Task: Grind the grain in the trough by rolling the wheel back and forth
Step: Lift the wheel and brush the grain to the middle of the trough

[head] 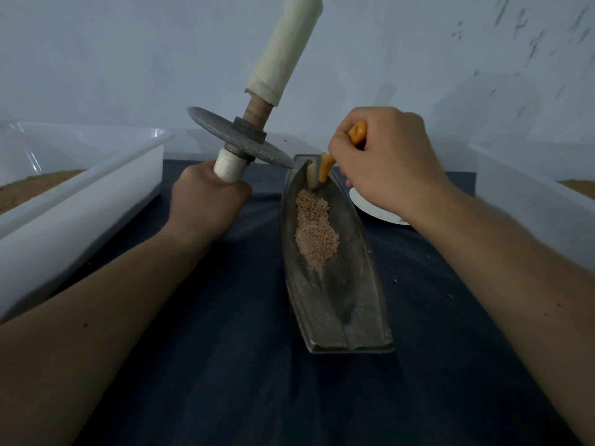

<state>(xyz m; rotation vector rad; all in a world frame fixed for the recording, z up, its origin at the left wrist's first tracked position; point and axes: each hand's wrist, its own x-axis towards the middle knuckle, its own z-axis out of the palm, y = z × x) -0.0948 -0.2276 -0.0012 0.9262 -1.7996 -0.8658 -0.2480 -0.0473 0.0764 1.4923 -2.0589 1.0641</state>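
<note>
A dark metal boat-shaped trough (pixel 360 284) lies on the blue cloth, with a strip of tan ground grain (pixel 314 230) in its far half. My left hand (pixel 206 201) grips the white lower handle of the grinding wheel (pixel 238 141), which is held up in the air, tilted, left of the trough's far tip. Its upper handle is wrapped in cream cloth. My right hand (pixel 386 162) grips an orange-handled brush (pixel 325 167) whose pale bristles touch the inside of the trough's far end, just above the grain.
A white plastic tub (pixel 80 194) holding tan grain stands at the left, and another one (pixel 531 194) at the right. A white dish (pixel 370 204) lies on the cloth behind my right hand. A few crumbs are scattered right of the trough.
</note>
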